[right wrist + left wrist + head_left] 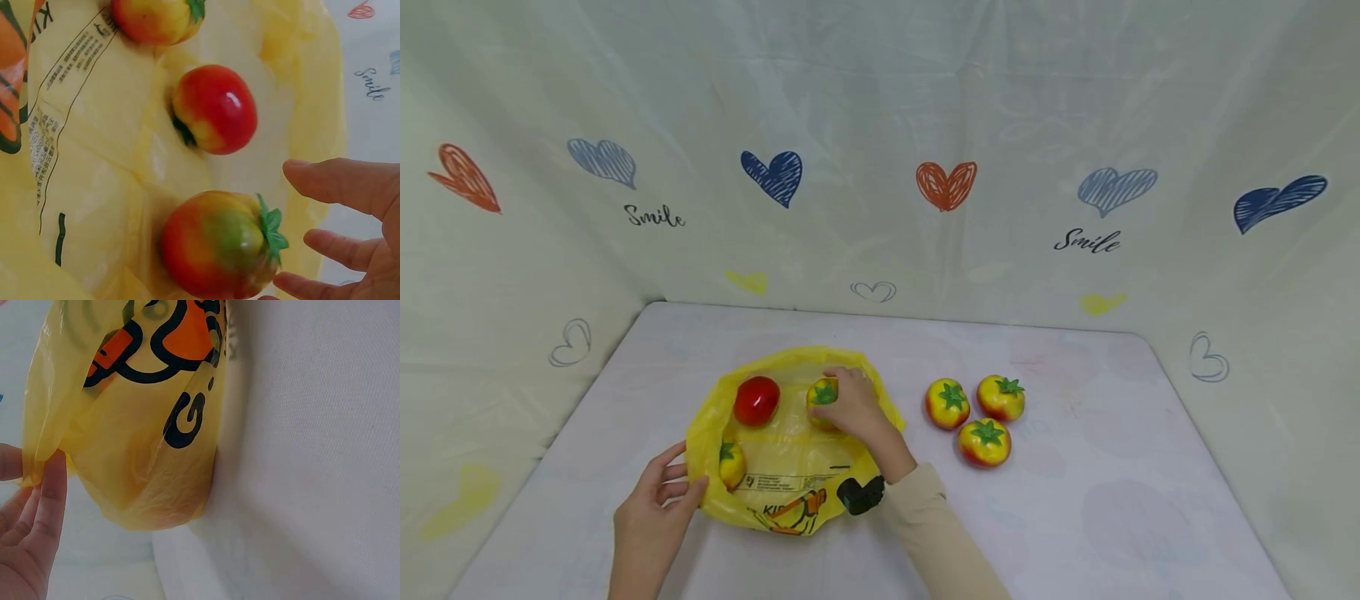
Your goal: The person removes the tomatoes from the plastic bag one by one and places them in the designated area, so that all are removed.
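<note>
A yellow plastic bag (790,446) lies spread wide at the mouth on the table. My left hand (655,500) pinches its left rim between thumb and fingers; the left wrist view shows the thin film (47,425) between them. Inside the bag are a red toy tomato (757,401), a yellow one (731,467) by the left wall and a red-and-yellow one (215,244) with green leaves. My right hand (855,407) reaches into the bag beside that last tomato. In the right wrist view its thumb and fingers are spread, a fingertip at or near the leaves.
Right of the bag, three yellow-red toy tomatoes (985,442) with green leaves sit close together on the pale table (1075,517). Behind the table hangs a light curtain (880,125) printed with hearts. A black device (860,496) is at my right wrist, over the bag's front rim.
</note>
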The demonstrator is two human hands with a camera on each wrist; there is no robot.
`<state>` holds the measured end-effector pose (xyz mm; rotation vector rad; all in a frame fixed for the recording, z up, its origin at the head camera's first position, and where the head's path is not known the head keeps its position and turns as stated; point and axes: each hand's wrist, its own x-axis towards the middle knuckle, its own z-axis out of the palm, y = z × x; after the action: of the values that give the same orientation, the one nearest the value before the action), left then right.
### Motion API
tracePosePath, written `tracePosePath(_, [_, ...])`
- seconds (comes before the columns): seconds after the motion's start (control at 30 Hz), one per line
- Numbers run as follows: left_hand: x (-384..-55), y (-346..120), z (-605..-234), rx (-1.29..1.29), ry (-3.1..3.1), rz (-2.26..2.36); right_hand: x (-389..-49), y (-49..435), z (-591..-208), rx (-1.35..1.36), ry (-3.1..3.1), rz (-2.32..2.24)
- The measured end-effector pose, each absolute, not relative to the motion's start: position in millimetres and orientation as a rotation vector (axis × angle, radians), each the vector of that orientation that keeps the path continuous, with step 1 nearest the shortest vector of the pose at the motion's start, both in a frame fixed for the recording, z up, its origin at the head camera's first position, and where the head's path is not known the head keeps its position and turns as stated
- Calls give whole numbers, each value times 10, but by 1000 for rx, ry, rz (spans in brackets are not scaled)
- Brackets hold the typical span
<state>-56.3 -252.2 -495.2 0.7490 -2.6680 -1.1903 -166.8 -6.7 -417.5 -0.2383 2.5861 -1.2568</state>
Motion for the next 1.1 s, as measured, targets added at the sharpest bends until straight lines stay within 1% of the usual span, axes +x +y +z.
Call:
tracePosePath(0.13, [-604, -2620, -5205, 771, -2676, -1109, -1696, -108, -4243, -177, 2616, -1204])
tracePosePath(0.2, [-604, -2631, -5231, 761, -2675, -1101, -1710, -121, -4275, -160, 2623, -1183])
tracePosePath(0.3, [-576, -2577, -5086, 733, -2672, -1152, -1719, -132, -4301, -147, 2625, -1146])
tracePosePath(0.47, [-489, -2377, -4646, 705, -2669, -1180, -1712, -149, -4312, -145, 2613, -1100])
tracePosePath(0.57, [-459, -2298, -4472, 724, -2675, -1195, -1701, -165, -4322, -158, 2600, -1083])
tracePosePath(0.63, [-488, -2375, -4644, 724, -2678, -1146, -1689, -172, -4336, -180, 2597, -1068])
tracePosePath(0.67, [-484, -2358, -4598, 738, -2675, -1175, -1682, -177, -4340, -192, 2597, -1059])
tracePosePath(0.8, [-500, -2397, -4676, 747, -2673, -1168, -1667, -185, -4351, -244, 2597, -1046])
tracePosePath(0.87, [-470, -2311, -4493, 766, -2675, -1202, -1666, -186, -4345, -254, 2592, -1050])
tracePosePath(0.97, [-471, -2319, -4515, 745, -2664, -1196, -1668, -180, -4337, -271, 2593, -1036])
tracePosePath(1.1, [-452, -2262, -4411, 732, -2643, -1218, -1663, -177, -4328, -290, 2593, -989])
